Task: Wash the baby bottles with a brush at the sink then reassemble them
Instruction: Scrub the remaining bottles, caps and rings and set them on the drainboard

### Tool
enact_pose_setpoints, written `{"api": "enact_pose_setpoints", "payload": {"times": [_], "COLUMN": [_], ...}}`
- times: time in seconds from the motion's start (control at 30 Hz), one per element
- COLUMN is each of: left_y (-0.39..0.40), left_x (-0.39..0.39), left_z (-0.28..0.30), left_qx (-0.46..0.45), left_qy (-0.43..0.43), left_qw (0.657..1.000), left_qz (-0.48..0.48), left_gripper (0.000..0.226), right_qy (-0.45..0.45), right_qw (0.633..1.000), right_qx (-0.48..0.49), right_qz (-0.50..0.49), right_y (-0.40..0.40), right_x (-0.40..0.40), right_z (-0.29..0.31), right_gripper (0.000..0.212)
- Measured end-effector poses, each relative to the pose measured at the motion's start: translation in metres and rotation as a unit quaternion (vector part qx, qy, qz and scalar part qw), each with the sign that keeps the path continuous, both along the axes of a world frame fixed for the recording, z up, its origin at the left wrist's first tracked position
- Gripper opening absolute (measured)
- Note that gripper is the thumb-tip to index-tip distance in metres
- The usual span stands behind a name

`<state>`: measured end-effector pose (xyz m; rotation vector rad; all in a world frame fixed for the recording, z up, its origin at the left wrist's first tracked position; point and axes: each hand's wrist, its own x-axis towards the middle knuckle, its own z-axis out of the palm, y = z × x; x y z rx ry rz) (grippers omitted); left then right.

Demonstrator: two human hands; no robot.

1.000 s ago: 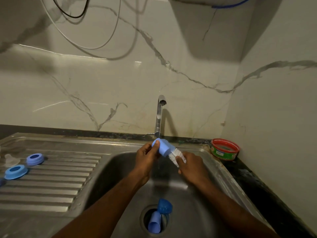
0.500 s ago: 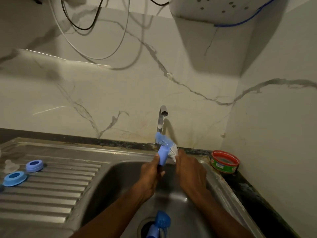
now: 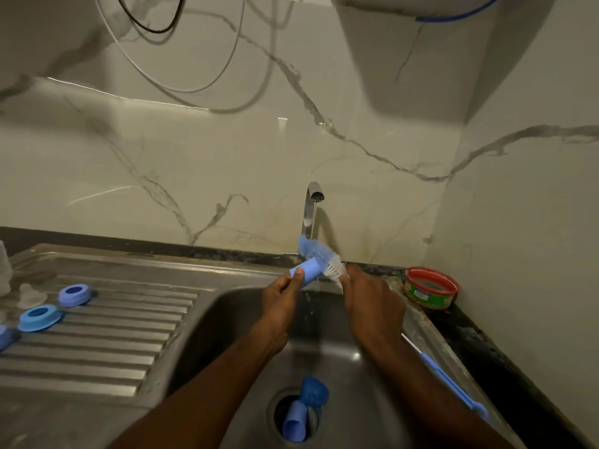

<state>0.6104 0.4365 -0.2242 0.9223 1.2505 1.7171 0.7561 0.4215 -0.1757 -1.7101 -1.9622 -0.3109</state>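
My left hand [image 3: 280,298] grips a small blue bottle cap [image 3: 306,270] over the sink basin [image 3: 227,319]. My right hand [image 3: 372,303] holds a bottle brush [image 3: 319,256] by its stem; its blue and white bristle head lies against the cap, under the tap [image 3: 310,209], which runs a thin stream. The brush's blue handle [image 3: 453,387] sticks out behind my right forearm. Two blue caps [image 3: 303,409] lie on the drain. Two blue screw rings [image 3: 74,294] [image 3: 39,317] and a clear teat [image 3: 30,294] rest on the ribbed drainboard [image 3: 113,335].
A red-rimmed green tub [image 3: 431,288] stands on the dark counter at the right corner of the sink. Marble walls close in behind and on the right. Cables hang on the wall above. A clear bottle part [image 3: 5,270] shows at the far left edge.
The cap has turned in my left hand and lies more sideways. The brush head has slid out past the cap, toward the tap.
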Motion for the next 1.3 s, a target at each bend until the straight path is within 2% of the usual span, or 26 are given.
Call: {"api": "enact_pose_setpoints", "payload": {"times": [0.07, 0.2, 0.27, 0.47, 0.53, 0.7, 0.77, 0.87, 0.93, 1.03, 1.1, 1.17, 1.3], "left_y": [-0.003, -0.002, -0.002, -0.007, -0.004, 0.002, 0.005, 0.009, 0.007, 0.001, 0.002, 0.007, 0.017], "left_x": [0.005, -0.001, -0.007, 0.014, 0.018, -0.008, -0.022, -0.025, -0.015, 0.006, 0.009, 0.000, -0.021], "left_z": [0.002, 0.003, 0.001, -0.002, 0.002, 0.013, 0.009, -0.001, -0.006, -0.007, -0.005, -0.002, -0.004], "left_qx": [-0.011, -0.054, -0.070, -0.066, -0.057, -0.050, -0.056, -0.090, -0.116, -0.097, -0.075, -0.076, -0.142], "left_qy": [-0.015, -0.092, -0.119, -0.063, -0.047, -0.131, -0.135, -0.129, -0.084, -0.014, -0.002, -0.035, -0.095], "left_qw": [0.999, 0.993, 0.989, 0.993, 0.996, 0.988, 0.984, 0.985, 0.989, 0.993, 0.997, 0.996, 0.984], "left_qz": [-0.028, 0.050, 0.053, -0.070, -0.051, 0.070, 0.097, 0.065, 0.028, -0.060, -0.032, 0.015, 0.057], "left_gripper": [0.027, 0.033, 0.041, 0.021, 0.021, 0.036, 0.035, 0.047, 0.039, 0.026, 0.028, 0.030, 0.047], "right_qy": [0.027, 0.023, 0.015, 0.027, 0.026, -0.017, 0.001, -0.001, -0.009, 0.005, 0.001, -0.005, -0.029], "right_qw": [1.000, 0.998, 0.998, 0.999, 0.999, 0.999, 0.999, 0.999, 0.999, 1.000, 1.000, 1.000, 0.999], "right_qx": [-0.004, 0.016, 0.017, 0.028, 0.035, 0.029, 0.045, 0.047, 0.022, -0.013, -0.021, -0.014, 0.023], "right_qz": [0.005, 0.056, 0.066, 0.034, 0.018, 0.033, 0.020, 0.027, 0.041, 0.019, 0.001, 0.014, 0.036], "right_y": [0.000, -0.005, -0.010, -0.007, -0.003, -0.008, -0.008, -0.010, -0.011, -0.003, 0.002, 0.001, -0.009], "right_x": [-0.001, 0.000, 0.000, -0.004, 0.002, 0.015, 0.017, 0.011, 0.005, 0.005, 0.008, 0.011, 0.011], "right_z": [0.000, -0.008, -0.011, -0.004, 0.000, -0.009, -0.006, -0.005, -0.009, -0.007, -0.003, -0.005, -0.009], "right_gripper": [0.032, 0.028, 0.026, 0.031, 0.031, 0.029, 0.029, 0.028, 0.028, 0.031, 0.034, 0.032, 0.028]}}
